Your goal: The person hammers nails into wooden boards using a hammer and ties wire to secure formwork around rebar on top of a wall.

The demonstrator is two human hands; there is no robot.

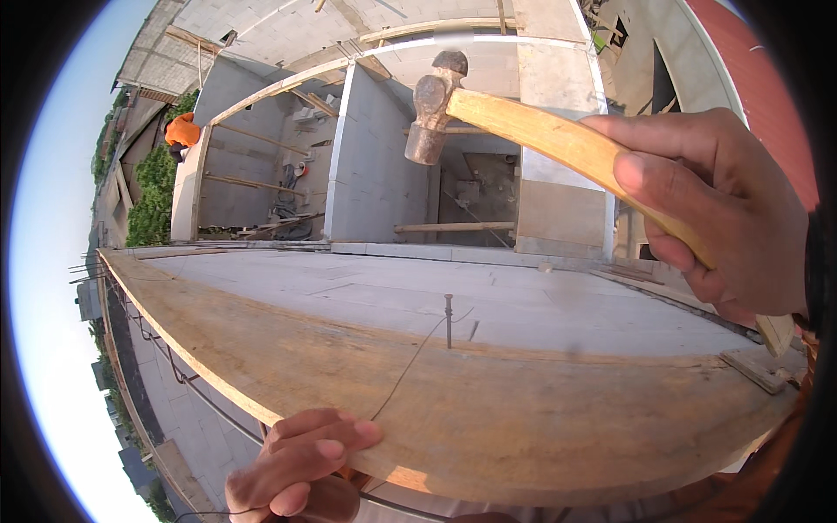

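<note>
In my right hand, closed around the wooden handle, is a ball-peen hammer raised above the wall, its worn metal head to the left. Below it a nail stands upright at the far edge of a long wooden plank. A thin dark wire runs from the nail across the plank to my left hand. That hand's fingers are curled at the plank's near edge, closed on the wire; its thumb side is partly hidden. A loose wire end shows below the hand.
Pale block walls enclose deep, open rooms beyond the plank. A person in orange is at the far left wall. Metal bars run along the plank's left side, above a drop. A small wood piece lies at the plank's right end.
</note>
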